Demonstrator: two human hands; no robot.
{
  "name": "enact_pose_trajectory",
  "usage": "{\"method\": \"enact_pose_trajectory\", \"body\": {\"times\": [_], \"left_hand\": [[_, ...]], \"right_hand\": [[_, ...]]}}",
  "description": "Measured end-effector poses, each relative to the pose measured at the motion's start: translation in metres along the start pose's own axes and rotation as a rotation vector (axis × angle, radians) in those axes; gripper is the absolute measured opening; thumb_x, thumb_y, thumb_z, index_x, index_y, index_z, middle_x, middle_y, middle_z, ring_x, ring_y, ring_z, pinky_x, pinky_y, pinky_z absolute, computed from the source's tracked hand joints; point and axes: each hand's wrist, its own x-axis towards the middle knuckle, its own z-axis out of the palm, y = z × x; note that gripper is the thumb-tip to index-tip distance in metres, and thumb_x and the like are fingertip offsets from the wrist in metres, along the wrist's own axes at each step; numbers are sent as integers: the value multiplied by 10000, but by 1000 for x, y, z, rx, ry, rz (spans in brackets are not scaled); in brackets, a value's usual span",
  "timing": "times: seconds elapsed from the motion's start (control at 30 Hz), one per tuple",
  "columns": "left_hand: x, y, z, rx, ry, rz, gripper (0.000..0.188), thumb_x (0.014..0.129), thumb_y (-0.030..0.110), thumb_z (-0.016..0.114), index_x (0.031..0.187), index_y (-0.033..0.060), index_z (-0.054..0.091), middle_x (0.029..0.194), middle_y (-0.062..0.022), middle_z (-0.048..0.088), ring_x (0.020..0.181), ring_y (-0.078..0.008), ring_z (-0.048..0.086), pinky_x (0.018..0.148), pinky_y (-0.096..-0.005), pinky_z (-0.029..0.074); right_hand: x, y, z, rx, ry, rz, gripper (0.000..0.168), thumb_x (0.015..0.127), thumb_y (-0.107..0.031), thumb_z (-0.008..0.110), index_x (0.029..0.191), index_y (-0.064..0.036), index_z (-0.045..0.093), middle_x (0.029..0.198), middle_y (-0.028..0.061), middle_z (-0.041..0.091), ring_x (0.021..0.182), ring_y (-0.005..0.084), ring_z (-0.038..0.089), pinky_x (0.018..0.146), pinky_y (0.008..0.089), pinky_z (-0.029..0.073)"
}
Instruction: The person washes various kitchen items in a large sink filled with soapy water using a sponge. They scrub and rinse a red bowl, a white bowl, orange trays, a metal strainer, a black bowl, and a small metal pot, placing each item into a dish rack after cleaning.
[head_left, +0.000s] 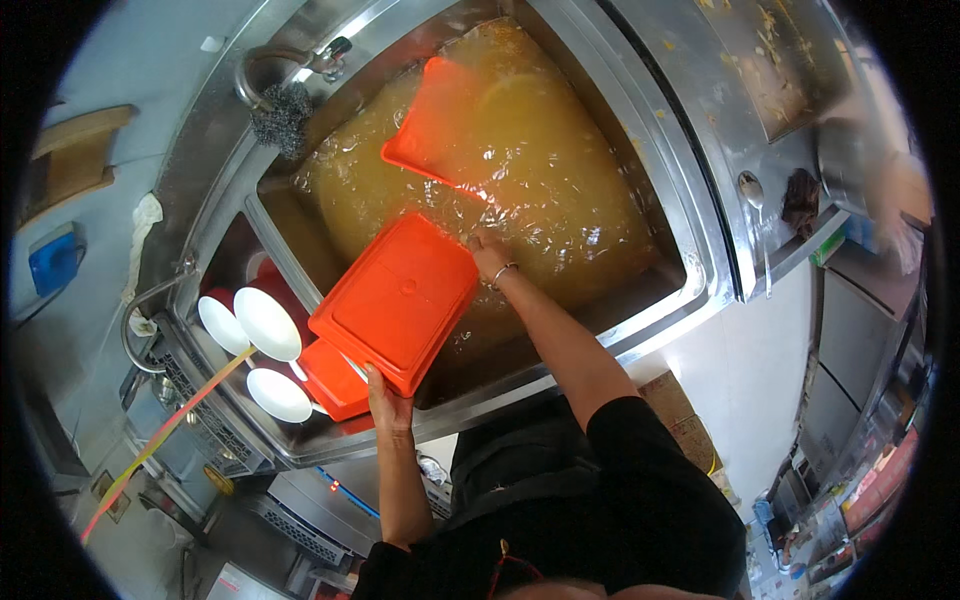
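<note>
A shallow orange-red plastic tray (401, 289) is tilted over the near left part of a steel sink (667, 300), its broad flat face toward me. My left hand (390, 405) grips its near edge. At its far right side my right hand (491, 259) has its fingers curled against the rim; the fingertips are partly hidden. Murky yellowish water (555, 165) fills the large basin. Another orange-red tray (431, 135) lies partly sunk there, its right side blurred by the water. Under the held tray, a further orange-red container (337, 382) shows in the smaller basin.
Three white-lined bowls with handles (268, 324) stand in the smaller left basin. A steel-wool scourer (283, 120) hangs at the curved faucet (251, 67). On the right counter lie a spoon (756, 202) and food scraps (772, 52). A pink-yellow strap (165, 431) crosses the left side.
</note>
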Motion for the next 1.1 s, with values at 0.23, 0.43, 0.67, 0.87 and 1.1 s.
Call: {"method": "enact_pose_trajectory", "body": {"times": [0.23,0.43,0.67,0.87,1.1], "left_hand": [[-7,25,-38,191,115,80,572,876,371,497,1304,40,310,1290,-131,408,1168,-268,425,946,-422,393],[-3,31,-14,179,199,251,451,902,355,458,1213,30,417,1136,-122,526,987,-235,551,815,-363,489],[12,62,31,162,98,301,298,915,302,463,1027,32,517,1022,-75,580,891,-175,578,799,-309,481],[16,60,77,388,-17,276,252,905,243,498,1056,46,546,1007,0,570,864,-90,517,778,-241,411],[17,56,126,878,-59,626,245,887,156,467,1009,-38,556,826,-99,615,727,-127,550,650,-283,440]], "right_hand": [[1,-85,19,225,-184,-309,198,849,-152,431,925,-30,567,881,176,587,810,352,554,738,418,447],[-25,-98,62,215,-7,-527,279,869,-99,416,1137,-68,487,948,122,582,870,297,559,763,383,444],[-14,41,-2,-185,-260,-134,337,833,-315,512,1052,-63,554,1024,177,587,730,261,617,647,375,489],[-31,2,-41,-80,256,77,277,806,-227,570,1015,-46,593,960,129,624,780,249,620,656,338,493],[-157,-186,-56,482,138,-725,307,835,-117,527,1130,-34,549,1204,146,487,1123,292,439,958,375,330]]}}
